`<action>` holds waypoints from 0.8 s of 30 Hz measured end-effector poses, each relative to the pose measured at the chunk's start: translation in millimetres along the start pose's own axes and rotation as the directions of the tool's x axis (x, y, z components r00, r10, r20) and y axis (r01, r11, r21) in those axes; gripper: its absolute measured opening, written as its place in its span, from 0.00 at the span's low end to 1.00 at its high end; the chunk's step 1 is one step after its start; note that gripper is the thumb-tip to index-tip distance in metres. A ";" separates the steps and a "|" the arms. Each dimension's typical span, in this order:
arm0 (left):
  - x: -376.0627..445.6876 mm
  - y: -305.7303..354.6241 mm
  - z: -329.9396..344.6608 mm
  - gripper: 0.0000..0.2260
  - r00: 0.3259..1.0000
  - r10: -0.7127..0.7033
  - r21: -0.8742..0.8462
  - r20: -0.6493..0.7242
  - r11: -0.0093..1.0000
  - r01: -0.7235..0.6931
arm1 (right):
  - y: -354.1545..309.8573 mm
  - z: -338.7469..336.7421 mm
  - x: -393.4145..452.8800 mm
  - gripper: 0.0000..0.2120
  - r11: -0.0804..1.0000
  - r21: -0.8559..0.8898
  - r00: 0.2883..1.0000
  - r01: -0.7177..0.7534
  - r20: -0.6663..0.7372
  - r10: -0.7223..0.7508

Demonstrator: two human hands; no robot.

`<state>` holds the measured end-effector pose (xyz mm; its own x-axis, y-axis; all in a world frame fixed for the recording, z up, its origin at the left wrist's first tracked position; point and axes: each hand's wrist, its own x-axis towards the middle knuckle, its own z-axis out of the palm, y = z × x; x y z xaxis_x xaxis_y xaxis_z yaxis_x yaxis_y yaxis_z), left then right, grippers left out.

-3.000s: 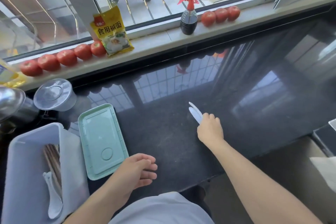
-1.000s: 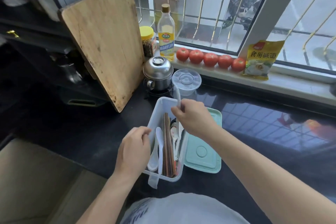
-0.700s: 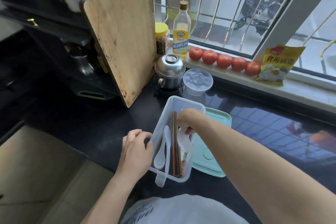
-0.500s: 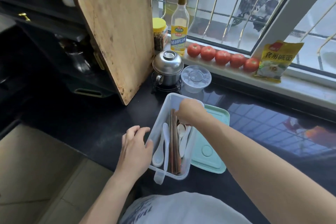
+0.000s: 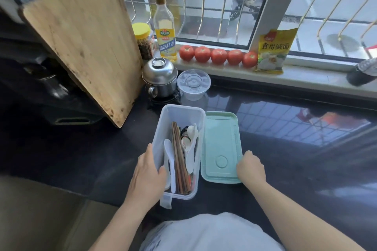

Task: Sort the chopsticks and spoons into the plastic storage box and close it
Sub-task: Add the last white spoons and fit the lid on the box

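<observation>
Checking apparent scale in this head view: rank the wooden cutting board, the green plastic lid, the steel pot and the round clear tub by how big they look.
1. Wooden cutting board, clearly largest.
2. Green plastic lid.
3. Steel pot and round clear tub: they look alike, so I leave them unranked.

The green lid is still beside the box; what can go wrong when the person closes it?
The spoons lie piled near the rim of the storage box, so the green lid may not seat flat. The right hand grips only the lid's near corner, so it might tilt or slip when lifted.
</observation>
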<state>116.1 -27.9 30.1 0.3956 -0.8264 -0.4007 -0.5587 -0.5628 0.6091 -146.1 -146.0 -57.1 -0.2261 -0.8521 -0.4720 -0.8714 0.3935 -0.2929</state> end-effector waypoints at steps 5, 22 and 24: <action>8.7 -6.4 -8.7 0.24 1.000 -0.024 -0.159 0.001 0.987 0.024 | -4.9 -29.2 0.3 0.06 0.912 0.401 0.986 -0.081 -0.103 0.133; -3.0 74.5 62.5 0.18 0.839 0.164 -0.453 0.519 0.885 0.107 | -32.6 -109.9 -69.8 0.23 0.761 -0.184 0.456 0.622 -0.706 -0.542; -2.8 87.7 72.6 0.12 0.794 0.176 -0.473 0.582 0.868 0.154 | -6.0 -89.5 -79.8 0.27 0.754 -0.308 0.485 0.580 -0.613 -0.624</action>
<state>13.1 -76.2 34.9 -0.2082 -0.7651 -0.6093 -0.0790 -0.6077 0.7902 -161.8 -111.2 56.7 0.1669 -0.8703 0.4634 -0.9222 -0.3041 -0.2390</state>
